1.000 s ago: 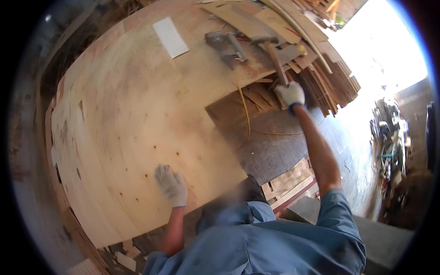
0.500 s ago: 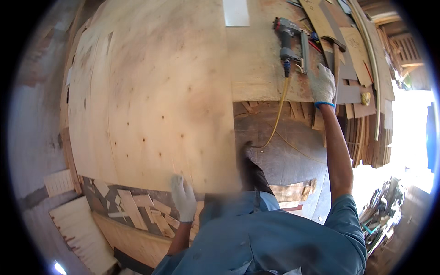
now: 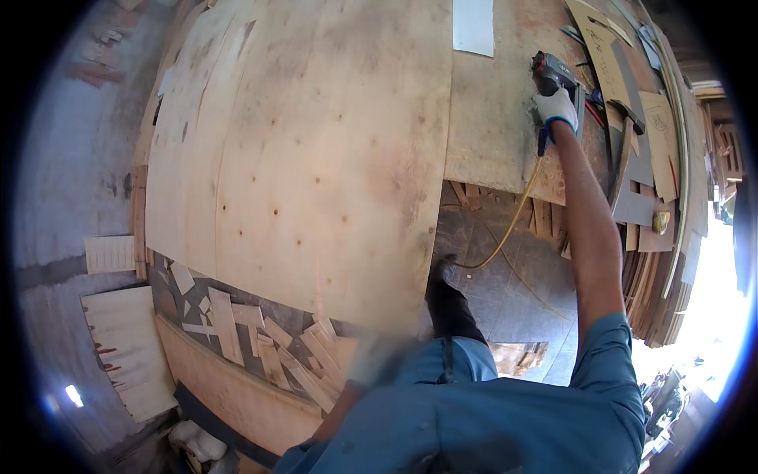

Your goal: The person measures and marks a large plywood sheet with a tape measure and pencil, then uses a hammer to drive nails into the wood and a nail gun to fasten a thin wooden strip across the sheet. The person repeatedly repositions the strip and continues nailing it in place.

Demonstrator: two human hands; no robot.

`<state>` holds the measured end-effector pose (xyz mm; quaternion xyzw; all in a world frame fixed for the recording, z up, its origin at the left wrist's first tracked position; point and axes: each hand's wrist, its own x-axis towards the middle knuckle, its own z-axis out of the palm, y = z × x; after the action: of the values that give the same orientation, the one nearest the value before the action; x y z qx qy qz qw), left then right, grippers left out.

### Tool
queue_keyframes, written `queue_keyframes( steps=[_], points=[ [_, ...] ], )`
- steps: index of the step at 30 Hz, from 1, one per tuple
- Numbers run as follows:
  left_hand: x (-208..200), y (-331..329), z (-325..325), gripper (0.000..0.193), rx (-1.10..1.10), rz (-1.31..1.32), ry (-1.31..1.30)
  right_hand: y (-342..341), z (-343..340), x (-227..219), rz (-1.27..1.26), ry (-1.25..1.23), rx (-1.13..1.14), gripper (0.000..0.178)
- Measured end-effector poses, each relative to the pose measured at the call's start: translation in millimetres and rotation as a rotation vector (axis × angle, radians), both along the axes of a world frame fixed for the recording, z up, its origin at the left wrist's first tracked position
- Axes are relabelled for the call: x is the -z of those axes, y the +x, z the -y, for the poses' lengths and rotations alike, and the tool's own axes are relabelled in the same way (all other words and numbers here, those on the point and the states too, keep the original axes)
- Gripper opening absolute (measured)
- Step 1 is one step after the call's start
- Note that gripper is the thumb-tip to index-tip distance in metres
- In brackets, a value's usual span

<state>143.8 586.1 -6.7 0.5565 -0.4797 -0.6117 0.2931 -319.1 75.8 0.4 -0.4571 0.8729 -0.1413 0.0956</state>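
My right hand (image 3: pixel 557 108), in a white glove with a blue cuff, is closed round the handle of a dark grey nail gun (image 3: pixel 555 69) that lies on the worktop at the far right. A yellow air hose (image 3: pixel 519 212) hangs from the gun's handle end over the edge toward the floor. Close to my body, my left hand (image 3: pixel 377 359) is gloved too and smeared by motion, so its fingers cannot be made out. It is near the front edge of a large plywood sheet (image 3: pixel 316 142) dotted with small dark marks.
A hammer (image 3: pixel 629 117) and cut board pieces (image 3: pixel 655 130) lie right of the nail gun. A pale rectangular sheet (image 3: pixel 473 28) rests at the back. Wood offcuts (image 3: pixel 227 324) fill a space below the plywood's front edge. Tiled floor (image 3: pixel 517 272) shows beyond my leg.
My right hand has moved from beside the hammer onto the nail gun and grasped its handle. My left hand has drawn in toward my body. The whole view has shifted.
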Motion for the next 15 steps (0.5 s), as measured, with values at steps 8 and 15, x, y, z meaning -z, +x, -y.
queue_keyframes(
  steps=[8,15],
  points=[
    [-34.0,-15.5,77.3,0.046,0.965,0.746,-0.047,27.5,-201.4,-115.7,1.365,-0.608,-0.042,0.034],
    [35.3,-5.4,15.4,0.043,0.101,-0.066,0.158,88.3,-345.6,-48.1,1.646,-0.247,0.196,0.029]
  ],
)
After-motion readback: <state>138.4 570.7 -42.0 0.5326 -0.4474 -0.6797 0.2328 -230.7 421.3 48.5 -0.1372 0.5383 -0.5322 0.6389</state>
